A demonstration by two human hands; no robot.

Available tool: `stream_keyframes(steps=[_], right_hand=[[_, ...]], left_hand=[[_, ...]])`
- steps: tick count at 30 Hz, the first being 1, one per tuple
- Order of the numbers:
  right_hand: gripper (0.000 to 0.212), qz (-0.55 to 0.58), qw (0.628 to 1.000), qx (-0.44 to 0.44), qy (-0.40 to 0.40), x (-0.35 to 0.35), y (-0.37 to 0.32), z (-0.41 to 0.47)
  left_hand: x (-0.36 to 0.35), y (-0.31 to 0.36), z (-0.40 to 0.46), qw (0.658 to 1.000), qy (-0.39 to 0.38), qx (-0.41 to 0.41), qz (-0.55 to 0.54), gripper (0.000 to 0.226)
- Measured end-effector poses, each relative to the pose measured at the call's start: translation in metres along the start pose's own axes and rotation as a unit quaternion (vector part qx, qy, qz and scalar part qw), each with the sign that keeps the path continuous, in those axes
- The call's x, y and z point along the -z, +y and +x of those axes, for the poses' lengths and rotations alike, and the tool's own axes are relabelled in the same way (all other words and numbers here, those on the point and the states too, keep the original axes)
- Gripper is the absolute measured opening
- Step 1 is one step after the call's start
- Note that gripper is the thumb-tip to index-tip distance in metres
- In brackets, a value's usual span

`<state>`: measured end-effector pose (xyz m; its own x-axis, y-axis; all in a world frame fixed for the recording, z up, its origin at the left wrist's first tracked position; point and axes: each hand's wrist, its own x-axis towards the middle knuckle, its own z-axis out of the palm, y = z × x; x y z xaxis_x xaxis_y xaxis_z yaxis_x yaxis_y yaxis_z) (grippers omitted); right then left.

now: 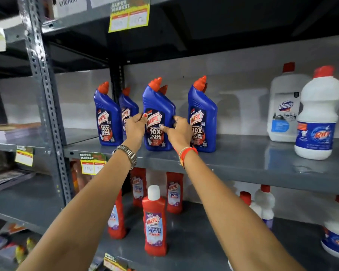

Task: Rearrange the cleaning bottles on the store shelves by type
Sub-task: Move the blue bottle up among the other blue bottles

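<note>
Several blue Harpic bottles with red caps stand on the middle grey shelf (243, 159). The middle blue Harpic bottle (158, 106) stands upright near the shelf's front edge, gripped from both sides. My left hand (134, 127) presses its left side and my right hand (177, 131) wraps its right side. Another blue bottle (107, 116) stands to the left, one (203, 116) to the right, and others partly hidden behind. At the right of the same shelf stand a white Domex bottle (285, 106) and a white Rin bottle (318, 116).
On the lower shelf (194, 241) stand several red Harpic bathroom cleaner bottles (155, 223) and white red-capped bottles (263, 204). A perforated steel upright (45, 98) borders the bay on the left. Yellow price tags (129, 16) hang from shelf edges. Another shelf unit with packets is at far left.
</note>
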<state>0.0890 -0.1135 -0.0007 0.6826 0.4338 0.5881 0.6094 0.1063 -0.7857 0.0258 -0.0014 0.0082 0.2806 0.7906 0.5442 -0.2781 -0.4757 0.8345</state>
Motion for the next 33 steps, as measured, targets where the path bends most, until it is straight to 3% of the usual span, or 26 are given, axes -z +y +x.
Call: stream_keyframes(steps=[4, 10, 18, 23, 28, 30, 33], right_hand=[[0.034, 0.023, 1.000, -0.002, 0.004, -0.012, 0.006, 0.003], [0.034, 0.027, 1.000, -0.011, -0.004, -0.023, 0.004, 0.011], [0.042, -0.001, 1.000, -0.014, -0.021, -0.026, 0.002, 0.008], [0.052, -0.035, 0.998, 0.046, 0.011, -0.014, 0.002, -0.027], [0.033, 0.056, 0.972, 0.192, 0.120, -0.004, 0.042, -0.120], [0.030, 0.064, 0.972, 0.190, 0.120, -0.010, 0.075, -0.156], [0.030, 0.027, 0.996, 0.066, 0.061, -0.028, 0.127, -0.188]], left_hand=[[0.006, -0.014, 0.009, 1.000, 0.004, 0.002, 0.015, 0.017], [0.012, -0.011, 0.016, 0.999, -0.020, 0.024, 0.044, 0.028], [0.015, -0.004, 0.012, 0.998, -0.030, 0.063, -0.005, 0.038], [0.031, -0.002, -0.034, 0.998, 0.029, -0.054, -0.003, 0.033], [0.068, -0.043, -0.119, 0.979, 0.117, -0.159, -0.050, 0.012], [0.079, -0.080, -0.147, 0.983, 0.136, -0.114, -0.041, 0.011], [0.084, -0.141, -0.178, 0.994, 0.107, 0.033, -0.011, 0.015]])
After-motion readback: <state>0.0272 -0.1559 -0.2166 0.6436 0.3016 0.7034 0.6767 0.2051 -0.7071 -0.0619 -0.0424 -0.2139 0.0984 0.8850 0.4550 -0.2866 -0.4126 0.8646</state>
